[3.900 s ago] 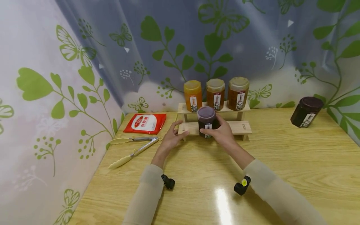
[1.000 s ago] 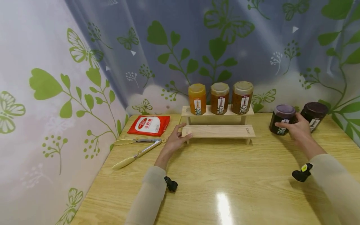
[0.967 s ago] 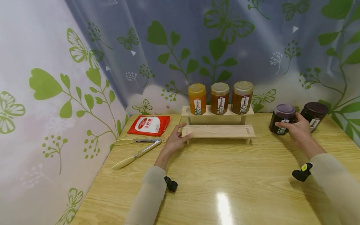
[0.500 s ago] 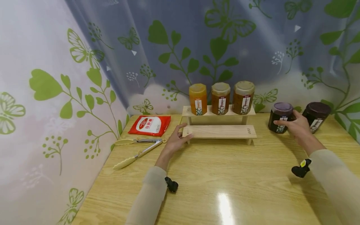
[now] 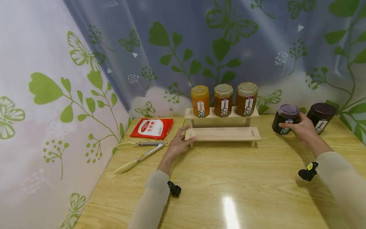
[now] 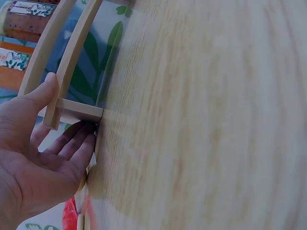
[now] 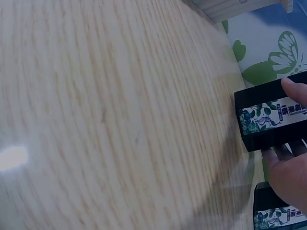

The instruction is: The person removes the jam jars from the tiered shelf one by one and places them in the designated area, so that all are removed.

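Note:
My right hand (image 5: 306, 131) grips a dark jam jar (image 5: 287, 112) with a purple lid at the table's back right, thumb on its front and fingers round its right side. The right wrist view shows this jar's label (image 7: 261, 117) facing out, the jar upright. Beside it stands a second dark jar (image 5: 321, 116), partly behind my hand. My left hand (image 5: 178, 144) holds the left end of a two-step wooden rack (image 5: 223, 134); in the left wrist view the thumb (image 6: 48, 86) lies on the step's edge and the fingers reach round the leg. The lower step is bare.
On the rack's upper step stand an orange jar (image 5: 200, 101) and two brown-red jars (image 5: 223, 101). A red and white packet (image 5: 152, 128) and cream-tipped tongs (image 5: 143, 156) lie left of the rack. A patterned curtain (image 5: 171, 47) backs the table.
The dark jar has gone from the rack's lower step to the right, beside the other dark jar, in my right hand. Lately it shifted slightly backward. My left hand stayed on the rack.

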